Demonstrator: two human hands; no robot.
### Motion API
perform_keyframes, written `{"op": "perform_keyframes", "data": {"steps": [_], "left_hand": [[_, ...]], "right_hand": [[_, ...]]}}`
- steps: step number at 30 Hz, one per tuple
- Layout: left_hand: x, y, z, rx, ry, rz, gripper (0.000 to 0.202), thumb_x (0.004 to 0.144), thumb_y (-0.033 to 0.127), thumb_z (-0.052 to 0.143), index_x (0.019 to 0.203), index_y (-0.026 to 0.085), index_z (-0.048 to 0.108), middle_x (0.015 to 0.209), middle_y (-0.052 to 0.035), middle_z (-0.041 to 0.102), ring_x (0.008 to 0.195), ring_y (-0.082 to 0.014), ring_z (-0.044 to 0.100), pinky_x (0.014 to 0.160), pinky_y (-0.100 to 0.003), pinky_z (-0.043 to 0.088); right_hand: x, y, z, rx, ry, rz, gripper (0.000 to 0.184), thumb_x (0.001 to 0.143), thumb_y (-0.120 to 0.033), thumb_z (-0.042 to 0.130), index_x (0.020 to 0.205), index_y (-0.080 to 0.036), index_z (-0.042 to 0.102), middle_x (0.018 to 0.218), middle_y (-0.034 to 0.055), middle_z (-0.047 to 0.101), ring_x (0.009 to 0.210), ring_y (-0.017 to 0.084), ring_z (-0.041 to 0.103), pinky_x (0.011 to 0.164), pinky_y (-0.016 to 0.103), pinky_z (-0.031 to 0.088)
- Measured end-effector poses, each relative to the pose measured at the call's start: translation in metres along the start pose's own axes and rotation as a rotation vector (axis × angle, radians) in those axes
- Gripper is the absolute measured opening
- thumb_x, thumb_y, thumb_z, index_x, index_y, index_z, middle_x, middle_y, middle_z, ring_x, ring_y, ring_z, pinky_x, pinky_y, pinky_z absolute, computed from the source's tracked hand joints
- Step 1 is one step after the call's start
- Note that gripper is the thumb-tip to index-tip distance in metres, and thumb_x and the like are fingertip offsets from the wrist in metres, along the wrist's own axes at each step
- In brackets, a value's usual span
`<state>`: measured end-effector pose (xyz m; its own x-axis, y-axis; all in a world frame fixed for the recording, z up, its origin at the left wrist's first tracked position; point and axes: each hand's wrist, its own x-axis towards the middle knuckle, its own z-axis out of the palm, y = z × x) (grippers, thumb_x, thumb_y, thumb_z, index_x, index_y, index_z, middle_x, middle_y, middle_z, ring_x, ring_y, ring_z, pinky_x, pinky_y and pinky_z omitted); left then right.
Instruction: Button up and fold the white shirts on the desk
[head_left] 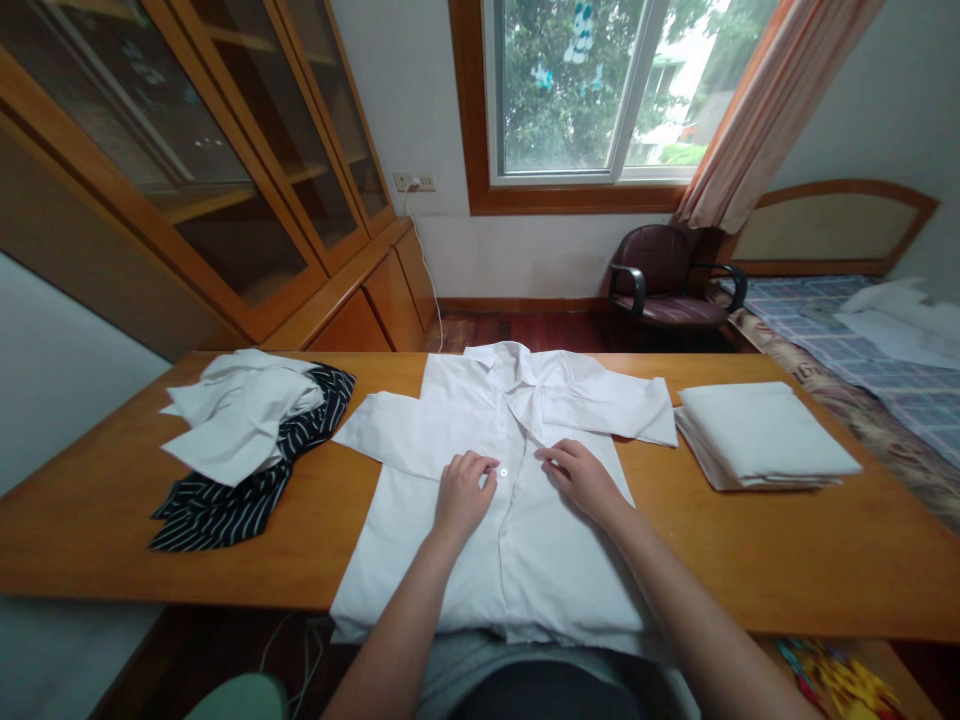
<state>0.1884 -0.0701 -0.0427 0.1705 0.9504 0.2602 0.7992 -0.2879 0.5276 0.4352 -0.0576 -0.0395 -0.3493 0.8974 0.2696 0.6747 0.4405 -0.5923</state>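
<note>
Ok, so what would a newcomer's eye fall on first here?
Probably the white cotton-looking button-up shirt spread mid-way along the brown wooden table, with the left hand and right hand over its front. Next, the black cloth with white stripes, partly under crumpled white fabric to the left, and the neat folded white cloth stack to the right.

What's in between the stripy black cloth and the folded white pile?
In the head view, the white shirt lies spread on the table between the stripy black cloth and the folded white pile.
</note>
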Motion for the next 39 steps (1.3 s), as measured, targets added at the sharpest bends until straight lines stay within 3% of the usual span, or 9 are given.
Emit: {"op": "perform_keyframes", "data": {"steps": [3, 5, 11, 22, 31, 39], "left_hand": [[0.0, -0.001, 0.002, 0.003, 0.004, -0.005, 0.019, 0.089, 0.015, 0.058, 0.101, 0.023, 0.07, 0.094, -0.004, 0.067, 0.093, -0.022, 0.06, 0.083, -0.036, 0.044], [0.001, -0.002, 0.003, 0.008, 0.006, -0.008, 0.02, 0.089, 0.016, 0.058, 0.104, 0.023, 0.069, 0.094, -0.0042, 0.067, 0.093, -0.0222, 0.06, 0.082, -0.036, 0.044], [0.012, -0.005, 0.003, 0.025, 0.008, 0.01, 0.02, 0.089, 0.016, 0.058, 0.105, 0.022, 0.068, 0.092, -0.0033, 0.067, 0.091, -0.0222, 0.059, 0.082, -0.036, 0.043], [0.049, -0.02, 0.008, 0.043, 0.037, 0.005, 0.019, 0.087, 0.015, 0.058, 0.1, 0.023, 0.07, 0.09, -0.0036, 0.068, 0.092, -0.023, 0.06, 0.082, -0.035, 0.043], [0.07, -0.032, 0.01, 0.012, 0.062, 0.035, 0.018, 0.087, 0.014, 0.057, 0.096, 0.022, 0.07, 0.09, -0.0043, 0.068, 0.09, -0.022, 0.059, 0.084, -0.034, 0.045], [0.056, -0.029, 0.002, -0.171, 0.054, 0.099, 0.016, 0.09, 0.015, 0.052, 0.093, 0.021, 0.067, 0.087, -0.0033, 0.065, 0.086, -0.0194, 0.059, 0.083, -0.032, 0.047]], "right_hand": [[-0.013, 0.005, -0.008, -0.028, -0.003, 0.023, 0.055, 0.093, -0.022, 0.057, 0.147, -0.027, 0.046, 0.115, 0.0094, 0.068, 0.104, 0.025, 0.06, 0.094, 0.043, 0.051], [-0.024, 0.008, -0.013, -0.068, -0.015, 0.026, 0.061, 0.093, -0.024, 0.058, 0.151, -0.029, 0.04, 0.127, 0.0098, 0.065, 0.113, 0.026, 0.058, 0.099, 0.047, 0.049], [-0.04, 0.015, -0.015, -0.2, -0.019, 0.011, 0.035, 0.097, -0.031, 0.055, 0.131, -0.031, 0.063, 0.142, 0.0074, 0.056, 0.127, 0.028, 0.053, 0.107, 0.048, 0.045], [0.003, 0.028, -0.012, -0.25, -0.004, -0.006, 0.035, 0.097, -0.029, 0.054, 0.132, -0.028, 0.063, 0.142, 0.0074, 0.057, 0.128, 0.027, 0.052, 0.107, 0.048, 0.045], [0.023, 0.037, -0.008, -0.285, 0.032, -0.019, 0.034, 0.098, -0.029, 0.053, 0.129, -0.027, 0.065, 0.139, 0.007, 0.059, 0.126, 0.026, 0.054, 0.107, 0.045, 0.045], [0.022, 0.037, -0.006, -0.302, 0.082, -0.05, 0.031, 0.098, -0.027, 0.05, 0.124, -0.025, 0.067, 0.135, 0.0078, 0.062, 0.123, 0.025, 0.057, 0.107, 0.043, 0.046]]}}
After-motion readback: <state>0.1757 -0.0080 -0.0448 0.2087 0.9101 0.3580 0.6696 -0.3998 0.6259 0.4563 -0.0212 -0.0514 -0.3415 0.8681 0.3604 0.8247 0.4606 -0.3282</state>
